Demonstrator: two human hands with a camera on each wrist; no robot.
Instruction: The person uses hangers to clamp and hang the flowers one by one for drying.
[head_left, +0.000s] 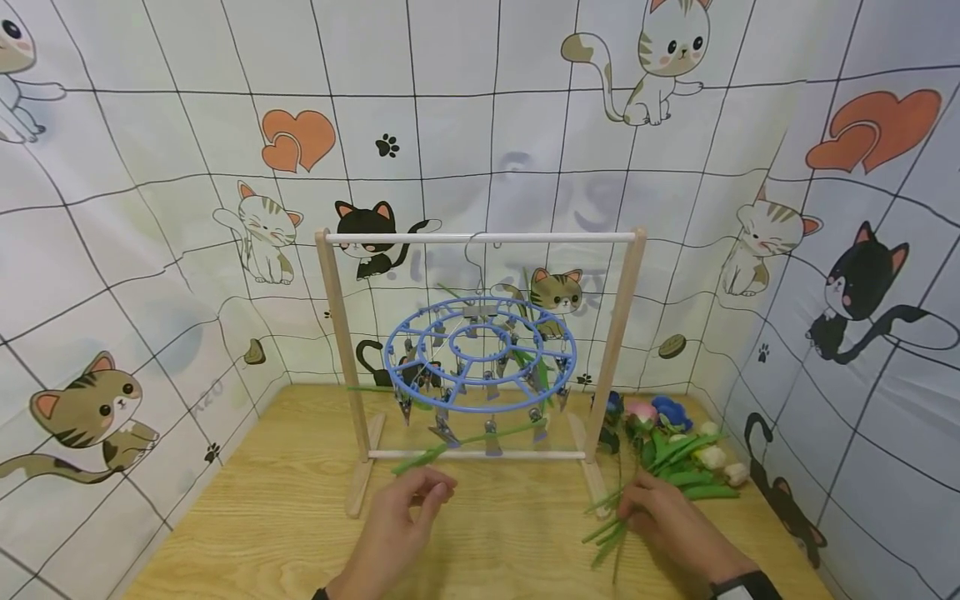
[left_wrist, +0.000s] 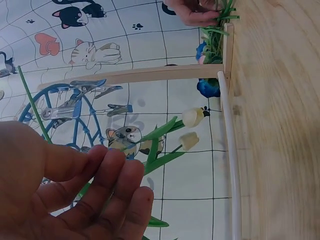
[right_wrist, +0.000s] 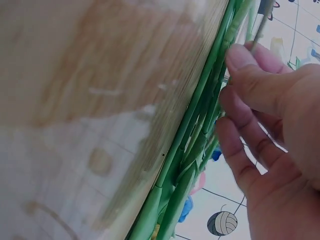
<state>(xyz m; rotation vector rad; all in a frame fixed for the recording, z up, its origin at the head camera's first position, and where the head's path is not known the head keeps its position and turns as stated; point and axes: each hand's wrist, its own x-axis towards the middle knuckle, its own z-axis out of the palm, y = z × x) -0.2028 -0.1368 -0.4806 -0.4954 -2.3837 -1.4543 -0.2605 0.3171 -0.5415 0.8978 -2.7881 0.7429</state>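
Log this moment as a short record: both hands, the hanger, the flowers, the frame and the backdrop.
Left hand: fingers bent, in front of the hanger, nothing visibly held
Right hand: pinches a thin stem beside the flower pile
Hanger build: blue concentric rings with clips, hung by its hook from the top bar
On the hanger: green stem at the front clips; cream tulips hang below
Flower pile: blue, pink and white blooms, right side of the table
Frame: wooden uprights, white bars
Backdrop: white, gridded, cartoon cats
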